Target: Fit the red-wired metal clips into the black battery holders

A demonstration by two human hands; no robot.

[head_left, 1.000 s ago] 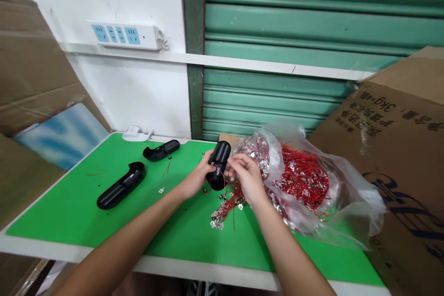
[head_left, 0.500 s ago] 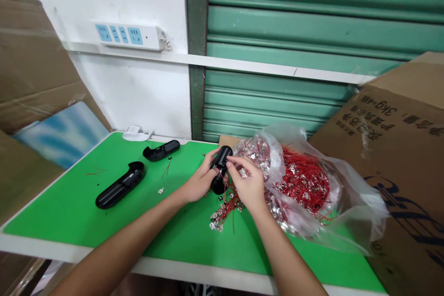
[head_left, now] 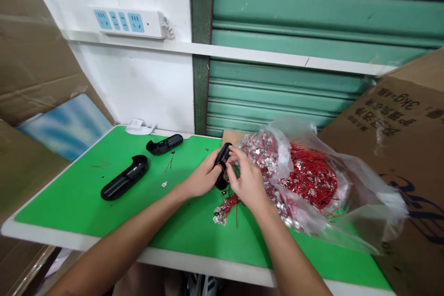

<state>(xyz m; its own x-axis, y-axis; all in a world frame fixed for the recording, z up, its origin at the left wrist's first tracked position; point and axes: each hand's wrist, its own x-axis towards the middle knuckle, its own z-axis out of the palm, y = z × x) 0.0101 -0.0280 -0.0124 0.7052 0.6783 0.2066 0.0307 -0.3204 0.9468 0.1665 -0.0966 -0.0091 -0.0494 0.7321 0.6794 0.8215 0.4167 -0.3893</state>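
Note:
My left hand [head_left: 201, 178] grips a black plastic housing [head_left: 222, 156] held above the green mat [head_left: 86, 203]. My right hand [head_left: 245, 179] is closed, its fingertips pinched at the top of the same housing, with a thin red wire showing just below it. A small bunch of red wires with metal tabs [head_left: 225, 207] lies on the mat under my hands. Right beside my right hand sits a clear plastic bag [head_left: 312, 185] full of red wires and metal contacts.
Two more black housings [head_left: 125, 177] [head_left: 164, 144] lie on the mat's left half, with a loose metal tab [head_left: 164, 184] between them and my hands. Cardboard boxes [head_left: 405, 148] [head_left: 31, 69] flank the table. A power strip [head_left: 128, 22] hangs on the wall; a green shutter [head_left: 312, 32] stands behind.
The black housing has tilted more upright and sunk deeper between my hands. My right fingers have moved onto its top end. The view has shifted slightly.

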